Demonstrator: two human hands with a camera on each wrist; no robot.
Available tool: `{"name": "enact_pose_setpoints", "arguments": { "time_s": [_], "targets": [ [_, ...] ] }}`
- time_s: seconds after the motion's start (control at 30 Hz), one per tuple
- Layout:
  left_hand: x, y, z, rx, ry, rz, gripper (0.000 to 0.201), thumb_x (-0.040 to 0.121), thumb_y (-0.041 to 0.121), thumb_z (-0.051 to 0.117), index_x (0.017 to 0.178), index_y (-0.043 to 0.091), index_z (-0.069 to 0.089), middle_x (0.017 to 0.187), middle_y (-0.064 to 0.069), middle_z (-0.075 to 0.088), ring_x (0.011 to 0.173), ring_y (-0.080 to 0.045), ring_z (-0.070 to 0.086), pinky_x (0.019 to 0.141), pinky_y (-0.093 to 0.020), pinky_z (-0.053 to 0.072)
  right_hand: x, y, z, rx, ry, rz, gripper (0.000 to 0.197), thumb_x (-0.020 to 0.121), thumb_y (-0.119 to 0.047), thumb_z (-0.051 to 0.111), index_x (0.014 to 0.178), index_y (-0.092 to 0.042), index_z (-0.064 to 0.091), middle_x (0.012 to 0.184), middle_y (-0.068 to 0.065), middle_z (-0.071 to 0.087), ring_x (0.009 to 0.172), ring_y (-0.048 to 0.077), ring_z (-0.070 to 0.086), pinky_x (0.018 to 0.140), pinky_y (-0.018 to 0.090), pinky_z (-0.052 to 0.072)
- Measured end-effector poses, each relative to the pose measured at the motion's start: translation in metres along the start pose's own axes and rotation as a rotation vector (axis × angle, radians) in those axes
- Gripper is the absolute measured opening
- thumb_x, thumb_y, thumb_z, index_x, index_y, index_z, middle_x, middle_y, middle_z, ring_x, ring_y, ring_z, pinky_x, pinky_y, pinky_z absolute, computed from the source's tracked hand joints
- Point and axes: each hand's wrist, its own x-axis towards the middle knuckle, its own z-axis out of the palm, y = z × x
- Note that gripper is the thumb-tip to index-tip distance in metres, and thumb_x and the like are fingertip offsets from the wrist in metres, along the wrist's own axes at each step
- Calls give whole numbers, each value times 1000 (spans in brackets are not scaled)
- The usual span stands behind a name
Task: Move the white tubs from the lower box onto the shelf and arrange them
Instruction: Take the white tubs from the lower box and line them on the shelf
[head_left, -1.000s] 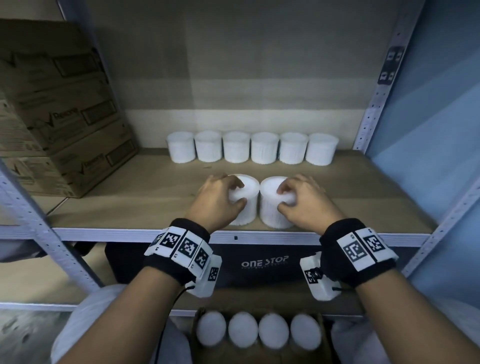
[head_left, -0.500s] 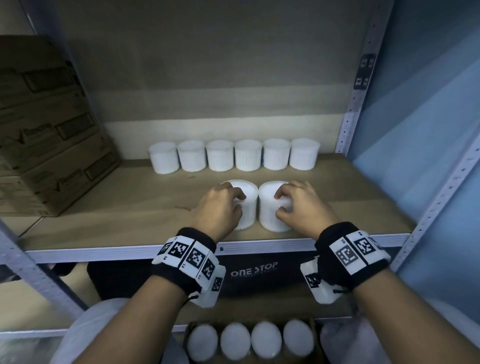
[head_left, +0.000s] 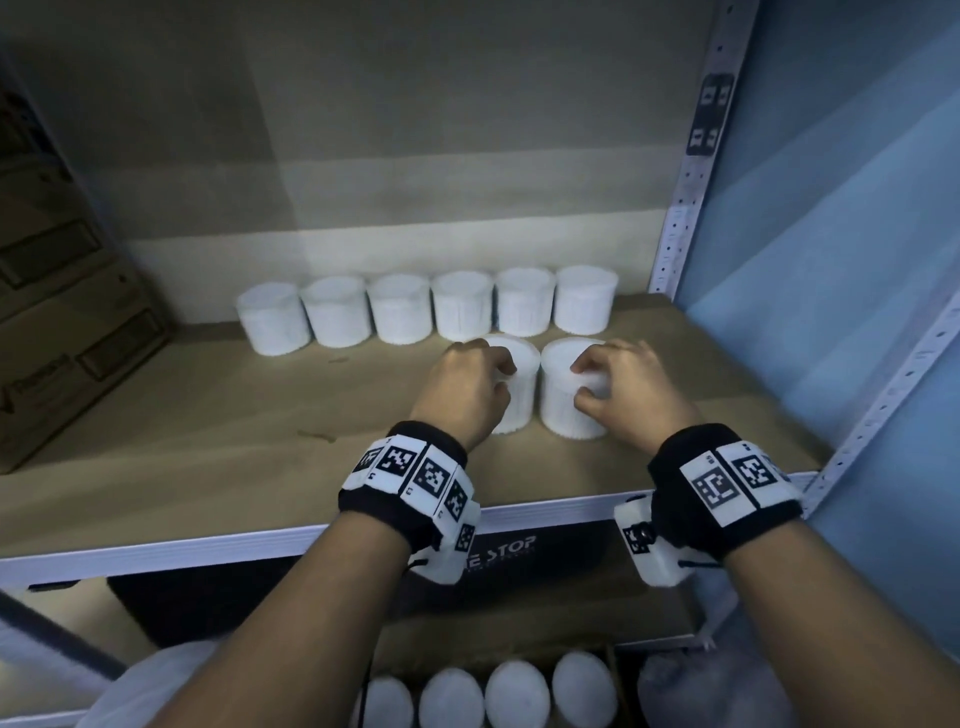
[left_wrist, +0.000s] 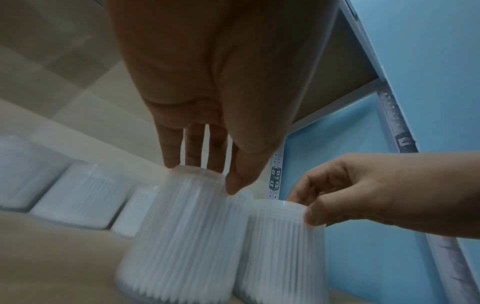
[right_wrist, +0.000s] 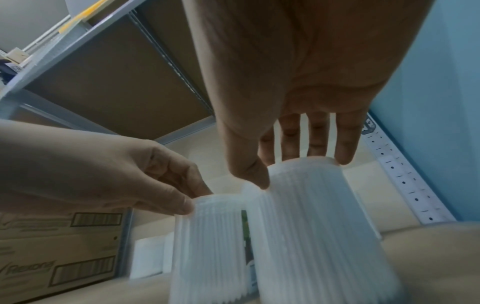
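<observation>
A wooden shelf (head_left: 208, 457) on a metal rack carries six white tubs in a back row (head_left: 431, 309). Just before it, the left hand (head_left: 465, 387) grips one tub (head_left: 514, 395) by its top and the right hand (head_left: 623, 389) grips another (head_left: 563, 410). Such high grips could tip them, or nudge the row crooked. More tubs wait in the lower box (head_left: 498, 691).

Blue wall (head_left: 857, 260), beige tiles (head_left: 415, 130), dim light
</observation>
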Motion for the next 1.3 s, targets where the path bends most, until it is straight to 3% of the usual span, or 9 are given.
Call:
{"name": "enact_pose_setpoints", "arguments": {
  "time_s": [0.13, 0.3, 0.53, 0.77, 1.03, 1.17, 1.27, 1.3],
  "targets": [
    [20, 4, 13, -25, -14, 2, 28, 87, 5, 55, 112, 12, 67, 114, -5, 64, 110, -22, 56, 90, -26, 44, 15, 13, 1, 44, 14, 41, 30, 78, -16, 66, 108, -15, 68, 110, 5, 64, 112, 26, 51, 97, 36, 45],
    [45, 9, 27, -35, -17, -2, 28, 88, 7, 55, 112, 13, 67, 118, -5, 64, 112, -22, 58, 94, -31, 47, 36, 28, 0, 69, 10, 82, 30, 78, -12, 66, 108, -13, 69, 113, 9, 65, 113, 28, 54, 97, 38, 48],
    [78, 15, 34, -69, -114, -66, 29, 89, 7, 55, 115, 13, 66, 124, -6, 62, 118, -22, 55, 101, -31, 44, 59, 38, -3, 22, 0, 119, 31, 86, -11, 63, 117, -10, 65, 121, 11, 62, 108, 27, 57, 87, 26, 42],
    [97, 18, 42, -73, -113, -114, 32, 88, 2, 54, 114, 15, 67, 122, -6, 64, 115, -23, 58, 99, -30, 47, 83, 42, -12, -38, -64, 158, 33, 87, -10, 63, 119, -13, 64, 128, 9, 59, 115, 28, 56, 100, 31, 44],
    [104, 21, 40, -57, -132, -117, 36, 88, -1, 51, 118, 12, 64, 125, -7, 63, 119, -23, 55, 97, -27, 44, 97, 47, -9, -59, -76, 167, 34, 89, -12, 60, 123, -14, 63, 131, 10, 58, 119, 28, 54, 103, 32, 41],
    [101, 23, 34, -48, -229, -123, 46, 87, 3, 53, 132, 13, 52, 137, -6, 54, 126, -21, 51, 99, -25, 40, 96, 47, -12, -20, -140, 192, 46, 89, -21, 61, 135, -17, 53, 145, 8, 45, 130, 26, 46, 107, 29, 36],
    [93, 25, 32, 2, -356, -133, 60, 86, 19, 61, 142, 19, 37, 146, -3, 41, 134, -22, 42, 111, -39, 36, 83, 51, -16, -55, -239, 182, 65, 89, -34, 61, 147, -22, 35, 157, 4, 23, 143, 22, 26, 115, 29, 25],
    [88, 25, 30, -5, -367, -140, 63, 86, 23, 61, 143, 21, 34, 148, -1, 38, 135, -22, 40, 112, -43, 34, 78, 53, -17, -62, -214, 169, 67, 87, -36, 62, 147, -23, 35, 157, 4, 23, 144, 22, 24, 116, 31, 23]
  ]
}}
